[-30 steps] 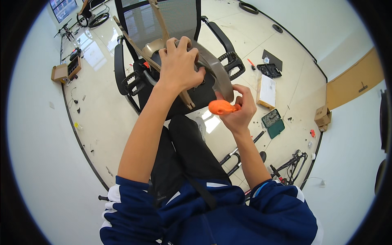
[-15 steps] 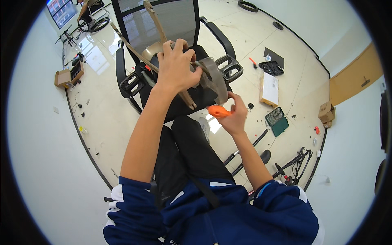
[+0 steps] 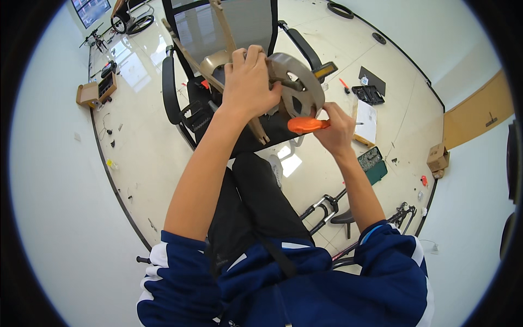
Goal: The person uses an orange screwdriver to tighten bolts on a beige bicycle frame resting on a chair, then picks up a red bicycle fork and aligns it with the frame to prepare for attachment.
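A beige, worn bicycle frame rests on the seat of a black office chair in front of me. My left hand is closed over the frame near its crank, fingers curled round it; the exact grip is partly hidden. Beside that hand, a grey chainring disc stands tilted, facing me. Black pedals sit at either side: one pedal at the left, another pedal with a yellow reflector at the right. My right hand grips an orange-handled tool just below the disc; a thin shaft shows past the hand.
The chair's armrests flank the frame. On the floor at right lie a black tool case, a white-topped box, a green case and bicycle parts. Cardboard boxes stand by the right wall. A wheel lies far off.
The chainring disc has turned to show more of its face, and the pedals have swung round. My right hand has moved right and slightly up with the orange-handled tool. My left hand keeps its grip.
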`<state>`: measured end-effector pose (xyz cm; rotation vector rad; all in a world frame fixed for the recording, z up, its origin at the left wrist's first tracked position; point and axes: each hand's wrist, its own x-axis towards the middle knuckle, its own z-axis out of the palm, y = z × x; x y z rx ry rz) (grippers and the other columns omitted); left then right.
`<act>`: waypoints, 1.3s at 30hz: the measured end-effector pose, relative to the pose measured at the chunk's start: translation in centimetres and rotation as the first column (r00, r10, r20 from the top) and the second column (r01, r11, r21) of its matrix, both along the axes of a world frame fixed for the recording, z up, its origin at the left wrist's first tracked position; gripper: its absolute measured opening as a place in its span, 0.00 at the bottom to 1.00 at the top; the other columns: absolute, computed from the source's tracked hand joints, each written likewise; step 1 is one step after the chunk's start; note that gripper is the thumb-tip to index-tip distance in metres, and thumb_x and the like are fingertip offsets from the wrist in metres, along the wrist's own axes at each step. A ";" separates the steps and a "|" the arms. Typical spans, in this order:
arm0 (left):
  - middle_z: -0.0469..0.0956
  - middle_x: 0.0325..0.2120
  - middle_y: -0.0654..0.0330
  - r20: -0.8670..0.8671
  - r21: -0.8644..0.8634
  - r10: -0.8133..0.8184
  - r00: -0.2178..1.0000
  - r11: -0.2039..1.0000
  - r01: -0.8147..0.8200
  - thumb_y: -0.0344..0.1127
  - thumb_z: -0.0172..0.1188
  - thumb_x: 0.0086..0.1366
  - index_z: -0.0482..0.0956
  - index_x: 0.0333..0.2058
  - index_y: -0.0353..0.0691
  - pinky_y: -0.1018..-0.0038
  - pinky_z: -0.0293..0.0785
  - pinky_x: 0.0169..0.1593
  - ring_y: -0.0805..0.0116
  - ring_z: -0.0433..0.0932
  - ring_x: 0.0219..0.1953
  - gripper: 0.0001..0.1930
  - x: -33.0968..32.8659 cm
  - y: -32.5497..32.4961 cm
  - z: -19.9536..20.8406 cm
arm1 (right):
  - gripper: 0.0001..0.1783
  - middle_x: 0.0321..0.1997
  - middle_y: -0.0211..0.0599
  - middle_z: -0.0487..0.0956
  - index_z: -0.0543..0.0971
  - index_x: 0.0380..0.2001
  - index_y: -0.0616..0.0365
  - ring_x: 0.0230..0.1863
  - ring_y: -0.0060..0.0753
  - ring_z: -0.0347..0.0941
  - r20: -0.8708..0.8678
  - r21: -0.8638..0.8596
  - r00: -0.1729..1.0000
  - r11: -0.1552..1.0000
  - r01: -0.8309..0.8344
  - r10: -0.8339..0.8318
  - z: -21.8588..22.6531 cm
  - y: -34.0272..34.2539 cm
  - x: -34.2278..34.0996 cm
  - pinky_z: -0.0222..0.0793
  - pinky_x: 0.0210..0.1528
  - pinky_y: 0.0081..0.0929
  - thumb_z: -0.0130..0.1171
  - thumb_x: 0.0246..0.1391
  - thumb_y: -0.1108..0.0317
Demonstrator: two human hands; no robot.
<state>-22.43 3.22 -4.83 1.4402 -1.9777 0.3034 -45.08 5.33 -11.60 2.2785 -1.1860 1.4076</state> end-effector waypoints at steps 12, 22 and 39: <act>0.59 0.61 0.42 -0.358 -0.241 -0.246 0.900 0.956 0.166 0.29 0.50 0.61 0.50 0.65 0.30 0.54 0.53 0.66 0.41 0.57 0.62 0.34 -0.8 -1.4 -2.0 | 0.44 0.23 0.38 0.76 0.70 0.59 0.57 0.22 0.42 0.74 -0.186 0.265 0.978 0.954 0.143 -0.095 7.8 3.8 2.8 0.67 0.24 0.33 0.67 0.29 0.72; 0.60 0.61 0.44 -0.334 -0.187 -0.202 0.921 0.972 0.145 0.31 0.50 0.65 0.61 0.60 0.33 0.57 0.55 0.66 0.44 0.58 0.63 0.25 -1.7 -0.9 -1.2 | 0.57 0.22 0.48 0.74 0.54 0.72 0.51 0.26 0.53 0.73 -0.406 0.478 0.902 0.875 0.076 0.143 9.3 5.3 -0.2 0.68 0.31 0.38 0.60 0.31 0.80; 0.76 0.44 0.48 -0.842 -0.334 -0.112 0.528 0.876 -0.347 0.36 0.66 0.59 0.64 0.53 0.29 0.65 0.68 0.58 0.61 0.76 0.47 0.29 17.1 1.3 3.2 | 0.59 0.47 0.45 0.81 0.58 0.70 0.52 0.33 0.48 0.80 -0.098 0.546 0.950 0.814 -0.199 0.298 -1.0 9.0 -1.0 0.76 0.31 0.32 0.69 0.29 0.79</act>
